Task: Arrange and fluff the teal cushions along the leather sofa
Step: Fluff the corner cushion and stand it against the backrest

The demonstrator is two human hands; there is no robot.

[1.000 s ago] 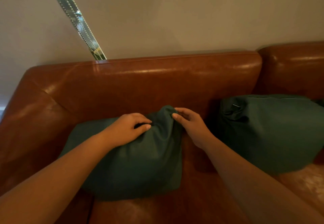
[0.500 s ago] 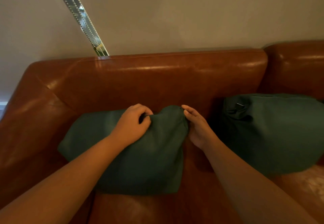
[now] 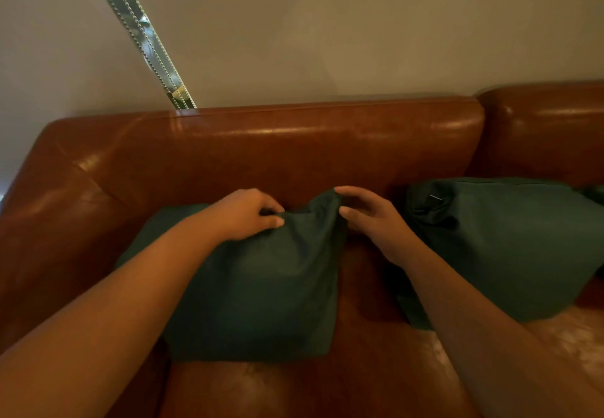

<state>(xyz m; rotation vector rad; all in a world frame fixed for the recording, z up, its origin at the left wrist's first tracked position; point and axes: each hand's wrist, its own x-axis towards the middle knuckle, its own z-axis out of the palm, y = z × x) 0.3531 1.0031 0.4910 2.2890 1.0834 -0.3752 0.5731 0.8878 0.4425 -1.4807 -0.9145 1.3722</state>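
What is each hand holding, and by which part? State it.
Left hand pinches the near teal cushion at its top edge; right hand pinches its top right corner.

left hand (image 3: 248, 215): fingers curled, pinching | right hand (image 3: 372, 218): fingers curved, thumb out
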